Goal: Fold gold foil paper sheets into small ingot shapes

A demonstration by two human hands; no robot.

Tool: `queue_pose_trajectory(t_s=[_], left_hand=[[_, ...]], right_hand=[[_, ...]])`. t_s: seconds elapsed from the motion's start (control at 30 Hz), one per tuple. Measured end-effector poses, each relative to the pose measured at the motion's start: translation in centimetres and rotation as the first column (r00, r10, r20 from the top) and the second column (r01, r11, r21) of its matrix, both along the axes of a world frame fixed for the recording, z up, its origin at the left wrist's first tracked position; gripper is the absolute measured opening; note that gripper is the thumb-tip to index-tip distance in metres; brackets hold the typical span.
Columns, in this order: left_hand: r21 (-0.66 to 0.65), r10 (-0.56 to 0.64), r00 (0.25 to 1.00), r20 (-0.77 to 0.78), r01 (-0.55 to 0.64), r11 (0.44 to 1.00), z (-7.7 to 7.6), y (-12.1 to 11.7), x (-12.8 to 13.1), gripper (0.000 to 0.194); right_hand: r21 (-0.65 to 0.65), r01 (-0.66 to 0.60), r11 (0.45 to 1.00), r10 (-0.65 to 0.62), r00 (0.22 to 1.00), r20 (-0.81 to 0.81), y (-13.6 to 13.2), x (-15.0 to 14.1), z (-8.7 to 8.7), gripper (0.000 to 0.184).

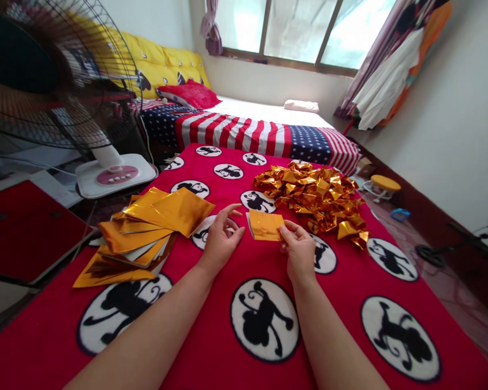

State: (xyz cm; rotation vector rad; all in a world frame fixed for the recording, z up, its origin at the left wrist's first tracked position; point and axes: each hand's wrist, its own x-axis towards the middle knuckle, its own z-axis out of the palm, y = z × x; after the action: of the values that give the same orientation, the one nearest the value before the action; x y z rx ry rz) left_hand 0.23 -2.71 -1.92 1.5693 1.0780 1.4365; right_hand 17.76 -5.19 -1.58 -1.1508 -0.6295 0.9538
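My right hand (301, 250) pinches the right edge of a small gold foil paper (265, 225), which looks doubled over, with a pale edge along its left side. Just left of that paper is my left hand (220, 238), its fingers apart and curved, holding nothing. Further left lies a fanned, uneven stack of flat gold foil sheets (136, 233) with whitish undersides. On the far right side of the cloth sits a heap of folded, shiny gold foil pieces (315, 189). Everything rests on a red cloth (211, 325) printed with black figures in white circles.
An electric fan (114, 173) stands close on the left, beside a red panel (28, 227). Beyond the cloth is a bed (244, 135) with a striped, starred cover. A yellow stool (385, 182) and a blue object (400, 215) are on the floor at right.
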Motion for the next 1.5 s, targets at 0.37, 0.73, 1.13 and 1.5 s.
queue_pose_trajectory(t_s=[0.37,0.73,1.13,1.5], left_hand=[[0.490,0.157,0.790,-0.593,0.199,0.849,1.2,-1.1,-0.6,0.037],[0.333,0.004,0.926,-0.376,0.132,0.934,0.8,-0.5,-0.7,0.031],[0.056,0.060,0.996,-0.073,-0.056,0.997,0.5,-0.1,-0.9,0.034],[-0.245,-0.109,0.967,0.230,0.165,0.955,-0.1,0.3,-0.5,0.065]], right_hand=[[-0.044,-0.181,0.982,0.186,0.952,0.242,0.1,1.7,0.3,0.041],[-0.052,-0.147,0.988,0.155,0.948,0.279,-0.3,1.0,0.4,0.040],[0.052,-0.113,0.992,0.099,0.970,0.223,-0.4,0.6,0.1,0.038],[0.065,-0.129,0.990,0.119,0.984,0.134,-0.6,-0.5,0.4,0.031]])
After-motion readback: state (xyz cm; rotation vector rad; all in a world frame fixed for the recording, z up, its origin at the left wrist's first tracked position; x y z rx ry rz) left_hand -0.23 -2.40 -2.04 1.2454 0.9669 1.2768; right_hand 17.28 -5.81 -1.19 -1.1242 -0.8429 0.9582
